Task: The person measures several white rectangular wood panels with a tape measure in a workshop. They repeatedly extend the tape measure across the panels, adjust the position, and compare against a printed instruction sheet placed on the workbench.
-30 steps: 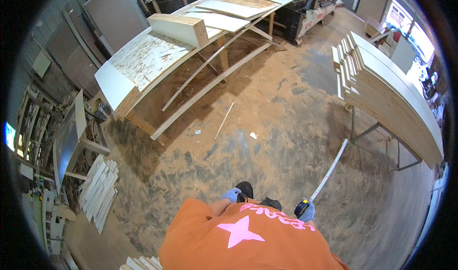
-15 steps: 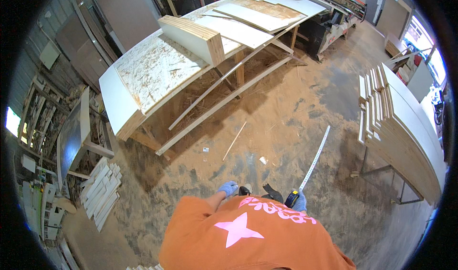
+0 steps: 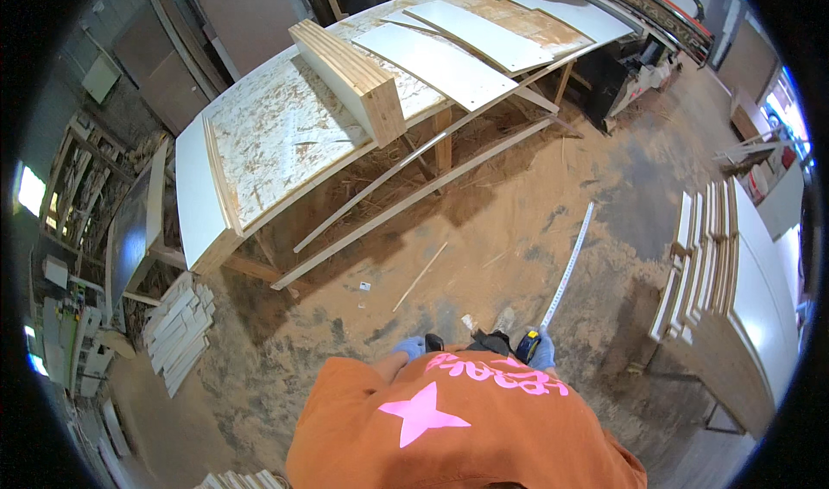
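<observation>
My right hand (image 3: 544,354), in a blue glove, is closed around a yellow and black tape measure (image 3: 528,345) just in front of my body. Its pale blade (image 3: 570,273) sticks out forward and slightly right, bare above the floor. My left hand (image 3: 409,347), also gloved in blue, is low at the left of my orange shirt (image 3: 484,428). A small black thing (image 3: 434,342) shows right beside it, possibly a shoe. The left fingers are mostly hidden. Between the hands lies a dark strap-like shape (image 3: 492,342), partly covered by the shirt.
Ahead stands a long work table (image 3: 285,204) carrying white boards (image 3: 436,61) and a thick stack of panels (image 3: 345,83). Cut panels (image 3: 743,290) lean on a rack at right. White strips (image 3: 180,329) lie piled at left. A thin stick (image 3: 420,276) rests on the sawdust-covered floor.
My view has shifted, so the table and panel rack appear lower. My left hand has drawn in closer to the body. The tape measure stays in my right hand with its blade extended.
</observation>
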A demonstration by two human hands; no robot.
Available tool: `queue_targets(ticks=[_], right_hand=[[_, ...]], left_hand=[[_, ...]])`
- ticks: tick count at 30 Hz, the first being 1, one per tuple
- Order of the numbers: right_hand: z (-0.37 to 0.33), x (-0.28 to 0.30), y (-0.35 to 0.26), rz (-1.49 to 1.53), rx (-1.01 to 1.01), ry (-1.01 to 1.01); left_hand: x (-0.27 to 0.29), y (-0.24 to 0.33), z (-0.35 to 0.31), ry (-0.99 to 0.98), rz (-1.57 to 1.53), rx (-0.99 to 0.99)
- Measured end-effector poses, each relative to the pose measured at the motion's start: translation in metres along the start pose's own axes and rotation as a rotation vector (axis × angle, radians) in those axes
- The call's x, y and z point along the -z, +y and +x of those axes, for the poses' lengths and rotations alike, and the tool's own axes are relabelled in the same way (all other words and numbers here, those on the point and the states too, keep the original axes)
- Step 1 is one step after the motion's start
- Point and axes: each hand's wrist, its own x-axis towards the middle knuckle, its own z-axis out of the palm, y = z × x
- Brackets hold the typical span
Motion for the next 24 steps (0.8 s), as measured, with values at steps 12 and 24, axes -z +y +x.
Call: queue_targets(ticks=[12, 24], right_hand=[[0.087, -0.082, -0.169, -0.752, 0.232, -0.146], [0.137, -0.239, -0.166, -0.864, 0.377, -0.294]], left_hand=[[0.051, 0.163, 0.066, 0.491, -1.187, -0.096], [0.128, 0.032, 0.174, 0.392, -0.690, -0.043]])
